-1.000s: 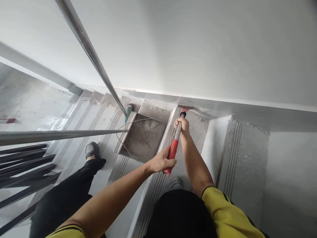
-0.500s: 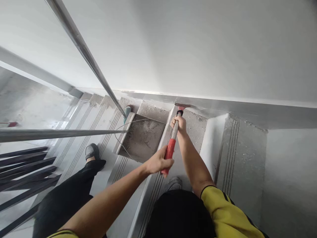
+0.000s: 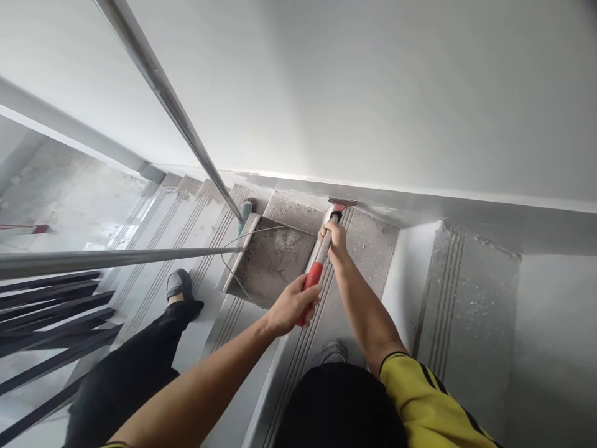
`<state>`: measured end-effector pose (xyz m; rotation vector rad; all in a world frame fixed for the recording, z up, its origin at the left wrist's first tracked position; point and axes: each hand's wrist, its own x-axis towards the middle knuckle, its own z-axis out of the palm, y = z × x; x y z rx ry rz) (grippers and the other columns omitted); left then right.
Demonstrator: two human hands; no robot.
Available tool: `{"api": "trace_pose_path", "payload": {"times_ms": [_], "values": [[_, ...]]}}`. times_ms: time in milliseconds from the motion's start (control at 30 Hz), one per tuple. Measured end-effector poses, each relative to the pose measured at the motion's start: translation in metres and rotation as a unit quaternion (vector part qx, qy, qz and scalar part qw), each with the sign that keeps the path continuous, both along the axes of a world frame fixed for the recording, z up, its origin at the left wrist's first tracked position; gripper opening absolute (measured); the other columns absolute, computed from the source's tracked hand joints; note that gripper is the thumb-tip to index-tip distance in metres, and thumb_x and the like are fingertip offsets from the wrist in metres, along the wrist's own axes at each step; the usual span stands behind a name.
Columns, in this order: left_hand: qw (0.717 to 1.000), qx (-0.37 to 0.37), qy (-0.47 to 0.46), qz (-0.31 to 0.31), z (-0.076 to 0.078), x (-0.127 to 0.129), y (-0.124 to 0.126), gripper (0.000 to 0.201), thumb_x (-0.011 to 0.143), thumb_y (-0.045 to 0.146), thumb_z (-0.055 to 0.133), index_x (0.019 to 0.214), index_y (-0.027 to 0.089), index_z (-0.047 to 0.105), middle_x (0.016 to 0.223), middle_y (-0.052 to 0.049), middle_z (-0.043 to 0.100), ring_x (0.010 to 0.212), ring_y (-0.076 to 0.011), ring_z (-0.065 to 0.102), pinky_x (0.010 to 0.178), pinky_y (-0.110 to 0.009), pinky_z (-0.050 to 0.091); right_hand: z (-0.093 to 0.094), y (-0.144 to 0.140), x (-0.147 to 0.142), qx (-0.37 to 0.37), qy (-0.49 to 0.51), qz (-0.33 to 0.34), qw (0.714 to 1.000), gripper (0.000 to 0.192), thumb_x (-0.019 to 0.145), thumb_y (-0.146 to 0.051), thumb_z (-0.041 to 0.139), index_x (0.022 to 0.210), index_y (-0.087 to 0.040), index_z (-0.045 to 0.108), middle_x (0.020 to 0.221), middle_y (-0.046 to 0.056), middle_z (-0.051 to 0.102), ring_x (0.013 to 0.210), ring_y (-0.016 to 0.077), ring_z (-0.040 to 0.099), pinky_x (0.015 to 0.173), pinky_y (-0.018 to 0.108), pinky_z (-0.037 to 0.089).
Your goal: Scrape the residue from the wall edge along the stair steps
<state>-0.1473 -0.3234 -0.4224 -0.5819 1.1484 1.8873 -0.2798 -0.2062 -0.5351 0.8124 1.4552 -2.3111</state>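
Scraper blade pushed further into step corner by wall; left hand, right hand both clenched on handle.

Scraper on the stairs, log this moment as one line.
left hand: grips red handle end | right hand: grips shaft near head | scraper: blade at wall base | stair tread: dusty, debris

stairwell under renovation — dusty concrete steps | steel handrail | bare wall
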Motion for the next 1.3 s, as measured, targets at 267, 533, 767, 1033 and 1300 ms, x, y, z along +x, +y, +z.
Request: {"api": "trace_pose_path", "payload": {"times_ms": [267, 533, 767, 1033, 1300], "values": [[0.999, -0.012, 0.031, -0.041, -0.012, 0.006, -0.017, 0.029, 0.080, 0.039, 0.057, 0.086, 0.020, 0.036, 0.048, 0.008, 0.045, 0.031, -0.0092, 0.038, 0.029, -0.021, 0.033, -0.004, -0.009, 0.001, 0.021, -0.006, 0.011, 1.000, 0.019, 0.058, -0.021, 0.050, 0.049, -0.022, 0.033, 0.037, -0.005, 0.039, 0.029, 0.0073, 0.036, 0.032, 0.021, 0.029], [0.998, -0.036, 0.036, -0.039, -0.017, -0.006, -0.040, 0.024, 0.078, 0.032, 0.056, 0.082, 0.020, 0.035, 0.042, 0.008, 0.043, 0.029, -0.0089, 0.034, 0.029, -0.021, 0.031, -0.014, -0.033, -0.011, 0.040, -0.076, 0.006, 0.996, 0.021, 0.061, -0.017, 0.050, 0.055, -0.022, 0.031, 0.036, -0.007, 0.037, 0.030, 0.0060, 0.031, 0.033, 0.020, 0.030], [0.998, -0.033, 0.033, -0.044, -0.020, -0.014, -0.051, 0.026, 0.076, 0.034, 0.058, 0.082, 0.020, 0.037, 0.046, 0.008, 0.044, 0.031, -0.0082, 0.037, 0.029, -0.020, 0.032, -0.013, -0.036, -0.018, 0.119, -0.119, 0.054, 0.984, 0.016, 0.059, -0.016, 0.052, 0.057, -0.021, 0.037, 0.037, -0.004, 0.044, 0.031, 0.0090, 0.039, 0.033, 0.021, 0.034], [0.997, -0.016, 0.062, -0.054, -0.028, -0.008, -0.056, 0.026, 0.078, 0.036, 0.056, 0.086, 0.019, 0.037, 0.044, 0.008, 0.044, 0.029, -0.0091, 0.037, 0.029, -0.020, 0.032, -0.020, -0.035, -0.014, 0.146, -0.061, 0.081, 0.984, 0.015, 0.058, -0.020, 0.052, 0.053, -0.021, 0.038, 0.036, -0.004, 0.045, 0.031, 0.0097, 0.041, 0.033, 0.022, 0.035], [0.995, -0.024, 0.071, -0.058, -0.039, -0.005, -0.050, 0.027, 0.079, 0.035, 0.055, 0.093, 0.018, 0.039, 0.046, 0.009, 0.044, 0.030, -0.0088, 0.038, 0.029, -0.019, 0.033, -0.033, -0.032, -0.012, 0.143, -0.030, 0.086, 0.985, 0.015, 0.058, -0.021, 0.052, 0.050, -0.022, 0.040, 0.036, -0.002, 0.046, 0.031, 0.0113, 0.041, 0.032, 0.023, 0.033]]}}
